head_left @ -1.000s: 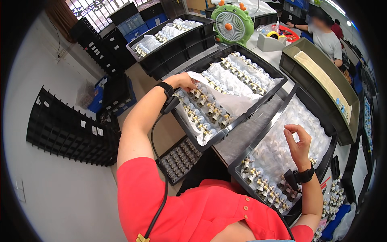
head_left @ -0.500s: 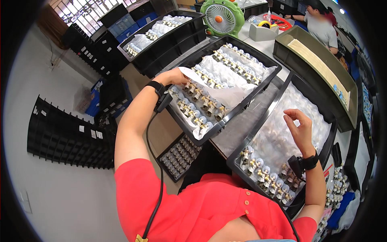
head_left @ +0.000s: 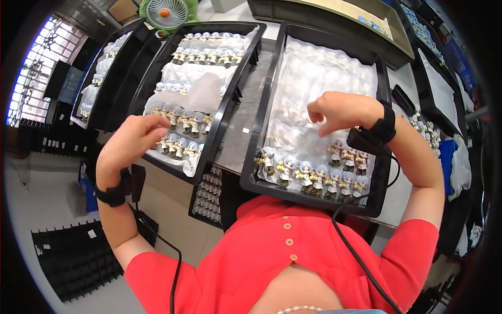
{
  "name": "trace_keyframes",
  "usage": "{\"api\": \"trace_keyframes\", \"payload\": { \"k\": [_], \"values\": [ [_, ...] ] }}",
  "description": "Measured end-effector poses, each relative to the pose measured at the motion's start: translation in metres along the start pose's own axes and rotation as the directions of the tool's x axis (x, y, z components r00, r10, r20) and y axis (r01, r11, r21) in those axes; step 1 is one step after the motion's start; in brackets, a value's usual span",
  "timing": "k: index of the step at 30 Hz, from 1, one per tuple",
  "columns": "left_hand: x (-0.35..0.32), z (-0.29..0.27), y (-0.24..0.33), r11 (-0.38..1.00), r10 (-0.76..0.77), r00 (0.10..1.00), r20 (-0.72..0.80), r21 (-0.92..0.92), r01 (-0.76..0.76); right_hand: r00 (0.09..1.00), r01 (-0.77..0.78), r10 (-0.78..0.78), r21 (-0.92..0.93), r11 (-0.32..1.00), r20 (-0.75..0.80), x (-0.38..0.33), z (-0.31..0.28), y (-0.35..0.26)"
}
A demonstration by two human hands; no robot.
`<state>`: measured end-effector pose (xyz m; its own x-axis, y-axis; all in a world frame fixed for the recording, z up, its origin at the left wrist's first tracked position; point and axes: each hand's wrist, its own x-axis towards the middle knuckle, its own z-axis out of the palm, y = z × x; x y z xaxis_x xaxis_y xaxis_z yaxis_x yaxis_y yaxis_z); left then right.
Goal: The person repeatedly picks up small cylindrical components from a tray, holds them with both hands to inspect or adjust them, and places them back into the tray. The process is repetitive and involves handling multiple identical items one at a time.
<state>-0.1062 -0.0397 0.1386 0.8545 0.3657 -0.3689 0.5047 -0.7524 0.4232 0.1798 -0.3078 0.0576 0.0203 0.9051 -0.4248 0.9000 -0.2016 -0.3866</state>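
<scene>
My left hand point(head_left: 133, 141) hovers over the near left edge of the left black tray point(head_left: 213, 144), fingers apart and nothing seen in them. Close to its fingertips stand small pale-blue-haired figurines point(head_left: 180, 146) in rows, with a loose sheet of thin white paper point(head_left: 201, 94) lying over part of them. Above the right black tray point(head_left: 265, 131) is my right hand point(head_left: 345, 111), its fingers bent and thumb apart, with no object visible between them. White tissue point(head_left: 319, 73) covers most of that tray. Uncovered figurines point(head_left: 314, 175) stand along its near edge.
A green fan point(head_left: 166, 13) stands at the back left. Another black tray of figurines point(head_left: 99, 78) is at the far left. Behind the right tray lies a long olive bin point(head_left: 314, 13). A lower tray of figurines point(head_left: 208, 196) sits beneath table level. Cables hang from both wrists.
My left hand has let go of the white paper sheet and drawn back toward me. My right hand has turned palm down over the right tray. The whole view has swung to the right.
</scene>
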Motion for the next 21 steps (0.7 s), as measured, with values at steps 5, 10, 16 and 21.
{"api": "trace_keyframes", "payload": {
  "k": [5, 10, 16, 21],
  "values": [
    [0.003, 0.027, 0.043, 0.903, 0.429, 0.900, 0.076, -0.053, -0.426, 0.944, -0.112, 0.153, -0.153, 0.982, 0.291, -0.020, 0.022, 0.000],
    [0.044, 0.059, 0.080, 0.740, 0.609, 0.793, -0.020, -0.346, -0.577, 0.957, -0.166, 0.176, -0.060, 0.984, 0.232, -0.022, 0.021, -0.008],
    [0.091, 0.099, 0.105, 0.627, 0.564, 0.806, -0.180, -0.542, -0.559, 0.975, 0.085, -0.055, 0.131, 0.988, -0.213, -0.022, -0.020, -0.018],
    [0.115, 0.105, 0.108, 0.300, 0.540, 0.826, -0.164, -0.879, -0.371, 0.742, 0.332, -0.090, 0.249, 0.910, -0.664, -0.011, -0.033, -0.029]
  ]
}}
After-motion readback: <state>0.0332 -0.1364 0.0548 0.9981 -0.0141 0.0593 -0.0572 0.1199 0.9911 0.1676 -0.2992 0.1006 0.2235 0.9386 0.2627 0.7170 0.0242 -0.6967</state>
